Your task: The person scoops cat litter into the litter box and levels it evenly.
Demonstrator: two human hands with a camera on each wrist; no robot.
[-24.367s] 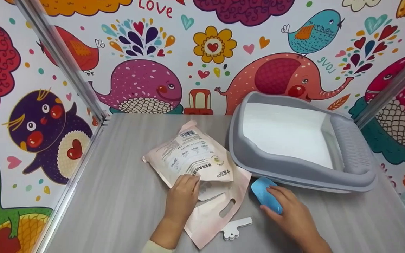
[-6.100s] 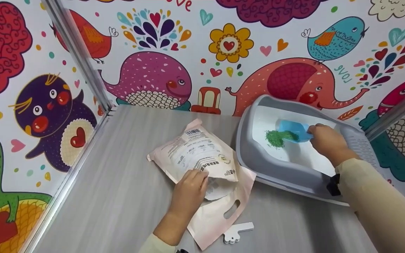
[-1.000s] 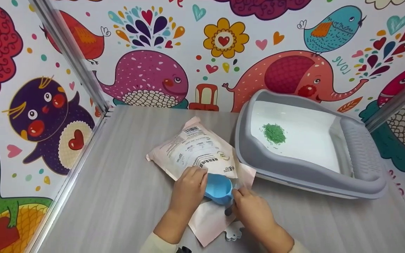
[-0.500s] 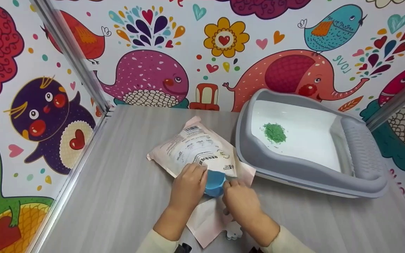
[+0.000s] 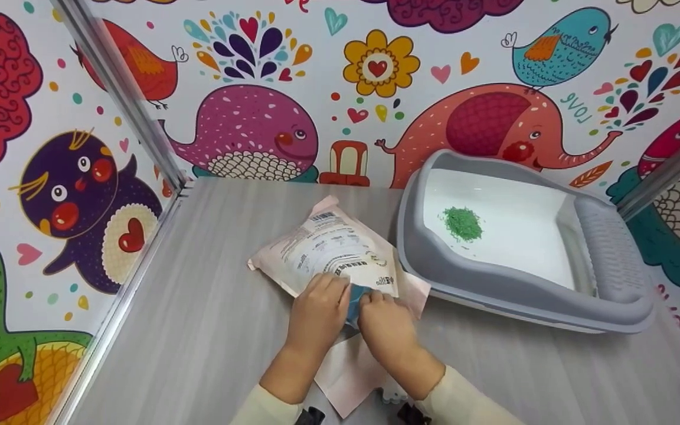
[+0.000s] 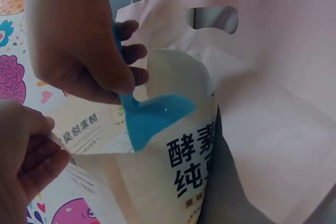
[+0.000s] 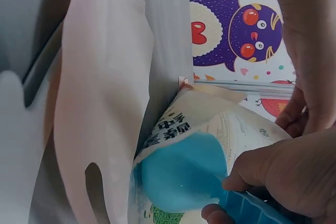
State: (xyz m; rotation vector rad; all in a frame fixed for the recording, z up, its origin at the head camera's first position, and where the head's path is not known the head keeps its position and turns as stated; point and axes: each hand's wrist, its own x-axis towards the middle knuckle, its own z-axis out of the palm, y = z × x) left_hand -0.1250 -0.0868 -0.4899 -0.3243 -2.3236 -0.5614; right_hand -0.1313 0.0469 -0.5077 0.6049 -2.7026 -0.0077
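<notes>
A pink and white printed bag (image 5: 328, 251) lies on the table with its mouth toward me. My left hand (image 5: 317, 310) pinches the upper edge of the mouth and holds it up. My right hand (image 5: 388, 324) grips the handle of a blue scoop (image 7: 184, 171), whose bowl sits in the bag's mouth. From the left wrist view, the scoop (image 6: 157, 116) tilts down into the opening. How deep its bowl reaches is hidden. Beside the bag stands a grey litter box (image 5: 470, 280) with a small heap of green granules (image 5: 463, 224) on its white floor.
A white clip (image 5: 392, 394) lies by the bag's pink flap (image 5: 349, 378), partly covered by my right arm. A patterned wall (image 5: 257, 130) closes off the back, and a metal rail (image 5: 121, 307) runs along the table's left side.
Over the last second the scoop has moved left and into the bag's mouth, with my right hand following. Earlier, it tipped green granules into the litter box. My left hand keeps its pinch.
</notes>
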